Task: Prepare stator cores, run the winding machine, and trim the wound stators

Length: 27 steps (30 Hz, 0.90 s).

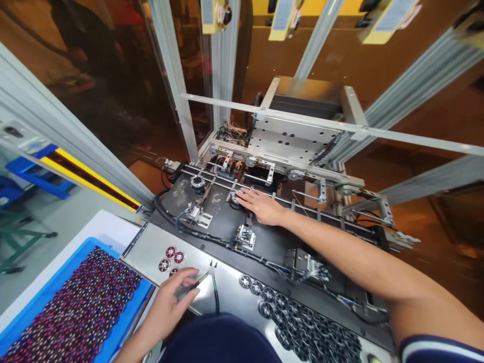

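My right hand (pixel 260 205) reaches across the black machine bed, palm down with fingers stretched. Its fingertips rest on a round part (pixel 235 202) seated at a station there; they cover much of it. My left hand (pixel 172 302) is over the steel front ledge, thumb and fingers apart. Beside its fingertips lies a pair of cutting pliers (pixel 213 272), jaws pointing away from me; the left handle runs close to the fingers. Just beyond that hand are several small round parts with red windings (pixel 170 251), one partly hidden by the fingers.
A blue tray (pixel 85 247) at left holds many red-and-black wound parts. Many black round parts (pixel 302 322) cover the ledge at right. Another round part (pixel 197 182) sits at the left station. Metal clamps (pixel 245 237), cables and a crossbar (pixel 280 118) surround the work area.
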### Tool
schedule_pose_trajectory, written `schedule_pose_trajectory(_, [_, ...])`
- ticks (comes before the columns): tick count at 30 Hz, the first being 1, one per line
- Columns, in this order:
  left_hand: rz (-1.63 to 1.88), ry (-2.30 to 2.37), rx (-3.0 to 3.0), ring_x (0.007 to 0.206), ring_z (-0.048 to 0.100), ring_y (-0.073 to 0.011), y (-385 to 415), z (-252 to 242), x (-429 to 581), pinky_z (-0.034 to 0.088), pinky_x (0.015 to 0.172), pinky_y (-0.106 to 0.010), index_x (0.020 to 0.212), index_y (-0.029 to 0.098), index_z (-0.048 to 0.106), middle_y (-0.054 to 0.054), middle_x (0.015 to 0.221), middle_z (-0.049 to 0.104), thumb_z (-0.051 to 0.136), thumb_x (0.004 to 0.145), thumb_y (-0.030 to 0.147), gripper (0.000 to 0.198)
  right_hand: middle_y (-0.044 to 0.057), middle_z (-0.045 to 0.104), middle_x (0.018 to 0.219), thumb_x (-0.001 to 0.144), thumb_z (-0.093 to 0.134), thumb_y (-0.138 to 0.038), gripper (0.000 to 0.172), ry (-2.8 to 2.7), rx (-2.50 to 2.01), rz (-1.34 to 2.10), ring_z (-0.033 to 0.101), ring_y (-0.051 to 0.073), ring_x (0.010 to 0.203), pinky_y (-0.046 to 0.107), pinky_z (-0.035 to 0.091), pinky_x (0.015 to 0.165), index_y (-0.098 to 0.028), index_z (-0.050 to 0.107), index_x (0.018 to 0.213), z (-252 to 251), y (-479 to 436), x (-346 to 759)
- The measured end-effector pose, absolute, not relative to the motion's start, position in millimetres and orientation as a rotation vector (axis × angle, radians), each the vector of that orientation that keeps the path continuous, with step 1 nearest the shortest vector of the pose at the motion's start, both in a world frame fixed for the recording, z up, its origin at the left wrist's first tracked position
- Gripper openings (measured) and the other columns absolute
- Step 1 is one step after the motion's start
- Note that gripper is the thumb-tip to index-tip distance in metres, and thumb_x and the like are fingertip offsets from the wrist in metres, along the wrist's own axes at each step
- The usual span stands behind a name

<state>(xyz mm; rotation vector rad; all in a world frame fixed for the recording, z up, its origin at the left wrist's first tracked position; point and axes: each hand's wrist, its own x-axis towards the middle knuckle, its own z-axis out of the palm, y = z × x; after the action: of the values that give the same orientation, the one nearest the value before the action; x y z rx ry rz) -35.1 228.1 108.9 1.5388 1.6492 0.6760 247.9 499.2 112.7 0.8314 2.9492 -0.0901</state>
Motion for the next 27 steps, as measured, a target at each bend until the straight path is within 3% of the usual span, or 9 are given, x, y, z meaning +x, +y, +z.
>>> schedule_pose_trajectory(4, [0.774, 1.751, 1.644, 0.097, 0.071, -0.0197, 235, 123, -70, 0.057, 0.088, -0.033, 0.124, 0.023, 0.059, -0.008, 0.111, 0.073, 0.06, 0.09, 0.037, 0.036, 0.01, 0.03, 0.159, 0.071, 0.045, 0.002, 0.079, 2.952, 0.847, -0.107, 0.025, 0.028, 0.147, 0.052, 0.031, 0.113, -0.015, 0.039, 0.148, 100, 504, 251])
schedule_pose_trajectory(8, [0.907, 1.889, 2.031, 0.103, 0.068, -0.0205, 316, 142, -104, 0.055, 0.094, -0.037, 0.129, 0.018, 0.054, -0.012, 0.121, 0.069, 0.052, 0.094, 0.036, 0.039, 0.012, 0.034, 0.157, 0.07, 0.045, 0.003, 0.077, 2.981, 0.834, -0.087, 0.024, 0.03, 0.147, 0.054, 0.032, 0.112, -0.014, 0.043, 0.145, 99, 502, 249])
schedule_pose_trajectory(10, [0.659, 1.888, 2.351, 0.121, 0.06, -0.0233, 375, 145, -112, 0.049, 0.103, -0.043, 0.135, 0.012, 0.049, -0.017, 0.133, 0.062, 0.041, 0.099, 0.032, 0.042, 0.015, 0.037, 0.155, 0.071, 0.045, 0.004, 0.073, 3.0, 0.813, -0.058, 0.027, 0.031, 0.146, 0.055, 0.033, 0.112, -0.012, 0.047, 0.143, 104, 501, 246])
schedule_pose_trajectory(12, [0.517, 1.848, 2.436, 0.138, 0.044, -0.0256, 429, 142, -112, 0.04, 0.112, -0.046, 0.135, 0.012, 0.05, -0.017, 0.145, 0.053, 0.042, 0.098, 0.029, 0.042, 0.019, 0.037, 0.154, 0.072, 0.046, 0.005, 0.07, 3.018, 0.801, -0.02, 0.028, 0.033, 0.146, 0.056, 0.035, 0.111, -0.009, 0.048, 0.141, 115, 499, 244])
schedule_pose_trajectory(15, [0.32, 1.762, 2.517, 0.146, 0.032, -0.0266, 478, 129, -105, 0.034, 0.115, -0.048, 0.139, 0.016, 0.049, -0.013, 0.152, 0.046, 0.049, 0.094, 0.025, 0.045, 0.023, 0.029, 0.156, 0.073, 0.049, 0.003, 0.072, 3.114, 0.877, 0.081, 0.022, 0.037, 0.147, 0.057, 0.037, 0.111, -0.005, 0.041, 0.144, 146, 486, 250])
schedule_pose_trajectory(18, [0.168, 1.703, 2.553, 0.147, 0.03, -0.0286, 491, 113, -97, 0.031, 0.116, -0.052, 0.141, 0.02, 0.047, -0.011, 0.155, 0.041, 0.055, 0.09, 0.022, 0.051, 0.019, 0.022, 0.16, 0.079, 0.049, -0.001, 0.079, 3.28, 1.067, 0.243, 0.019, 0.038, 0.148, 0.059, 0.039, 0.11, -0.012, 0.024, 0.154, 188, 448, 268])
schedule_pose_trajectory(21, [0.104, 1.696, 2.556, 0.146, 0.031, -0.0314, 493, 104, -92, 0.03, 0.115, -0.055, 0.14, 0.021, 0.049, -0.012, 0.155, 0.04, 0.061, 0.086, 0.019, 0.056, 0.01, 0.026, 0.16, 0.088, 0.049, -0.009, 0.078, 3.387, 1.336, 0.384, 0.028, 0.037, 0.145, 0.059, 0.04, 0.11, -0.022, 0.015, 0.157, 219, 385, 293])
schedule_pose_trajectory(24, [0.142, 1.696, 2.553, 0.144, 0.035, -0.0319, 498, 109, -91, 0.03, 0.115, -0.055, 0.135, 0.021, 0.055, -0.011, 0.151, 0.047, 0.068, 0.079, 0.018, 0.057, 0.007, 0.038, 0.155, 0.091, 0.051, -0.017, 0.07, 3.316, 1.721, 0.527, 0.047, 0.035, 0.134, 0.055, 0.045, 0.106, -0.025, 0.025, 0.155, 218, 313, 315])
schedule_pose_trajectory(27, [0.323, 1.738, 2.526, 0.144, 0.035, -0.0327, 499, 125, -93, 0.031, 0.116, -0.053, 0.136, 0.019, 0.053, -0.014, 0.151, 0.046, 0.07, 0.079, 0.024, 0.06, 0.01, 0.054, 0.141, 0.091, 0.051, -0.017, 0.064, 3.075, 2.14, 0.641, 0.063, 0.033, 0.114, 0.05, 0.053, 0.095, -0.023, 0.033, 0.152, 185, 248, 337])
